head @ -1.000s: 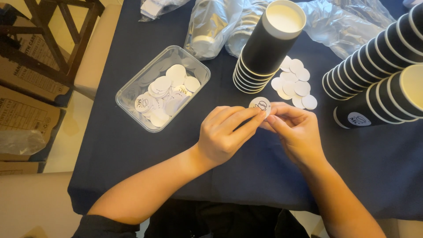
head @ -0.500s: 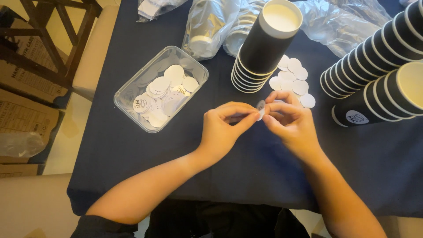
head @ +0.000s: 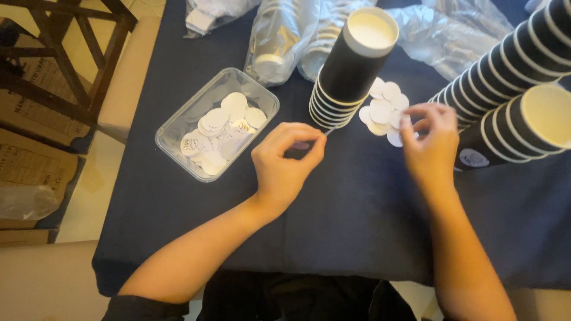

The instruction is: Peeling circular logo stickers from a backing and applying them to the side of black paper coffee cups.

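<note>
1. Dark navy cloth-covered table [head: 357, 214]; a wooden chair frame [head: 65, 65] and brown cardboard boxes [head: 30, 172] stand off its left edge.
2. Left hand [head: 285, 163]: thumb and forefinger pinched shut, apparently on a thin sliver at the fingertips, likely peeled backing; too small to tell for certain.
3. Right hand [head: 431, 148]: fingers curled and nearly closed just over the loose heap of small round white paper stickers [head: 383, 113]; whether one is gripped cannot be told.
4. Handling, judged: stickers are very light, thin, floppy, tacky once peeled; best taken by the edge with fingertips.
5. Heap count: roughly eight discs showing, overlapping, beside the cup stack.
6. Clear rectangular plastic tub [head: 217, 122]: one, holding about a dozen more discs, some printed.
7. Upright stack of black paper cups with white interiors [head: 351, 65]: one stack, about seven rims.
8. Tilted stacks of black cups [head: 517, 77]: two, at right.
9. Crumpled clear plastic sleeves [head: 285, 35]: several, far edge.
</note>
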